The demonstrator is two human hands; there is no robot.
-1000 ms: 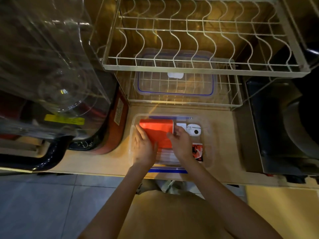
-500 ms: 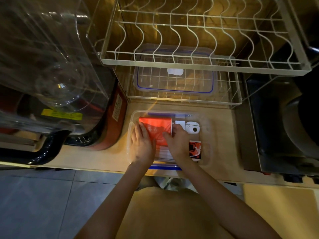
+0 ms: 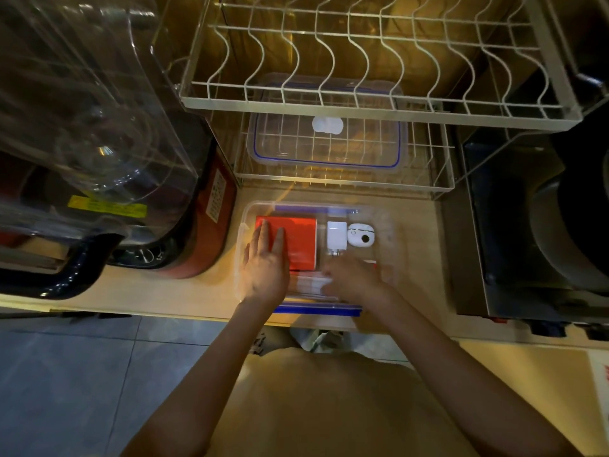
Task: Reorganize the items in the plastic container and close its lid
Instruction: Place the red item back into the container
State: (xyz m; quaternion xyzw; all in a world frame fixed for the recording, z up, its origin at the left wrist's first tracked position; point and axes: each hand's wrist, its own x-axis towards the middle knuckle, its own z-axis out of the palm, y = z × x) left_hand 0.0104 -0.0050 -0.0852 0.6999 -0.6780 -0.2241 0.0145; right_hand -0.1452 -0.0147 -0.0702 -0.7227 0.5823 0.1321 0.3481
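The clear plastic container (image 3: pixel 392 239) with blue clips sits open on the wooden counter. Inside lie a red box (image 3: pixel 300 239) at the left, a white charger plug (image 3: pixel 336 235) and a small round white device (image 3: pixel 361 235) at the back right. My left hand (image 3: pixel 265 262) rests flat on the red box, fingers apart. My right hand (image 3: pixel 349 280) is blurred, low in the container's front half, covering a small red and black packet; whether it grips anything is unclear. The clear lid (image 3: pixel 326 140) with a blue seal lies in the lower wire rack behind the container.
A white wire dish rack (image 3: pixel 362 110) overhangs the back of the counter. A large clear plastic cover and a red and black appliance (image 3: pixel 197 232) crowd the left. A dark metal appliance (image 3: pixel 527 225) stands at the right. The counter edge runs just below the container.
My right hand slid off the red box toward the front right of the container. The left hand stayed flat on the red box. The camera tilted slightly.
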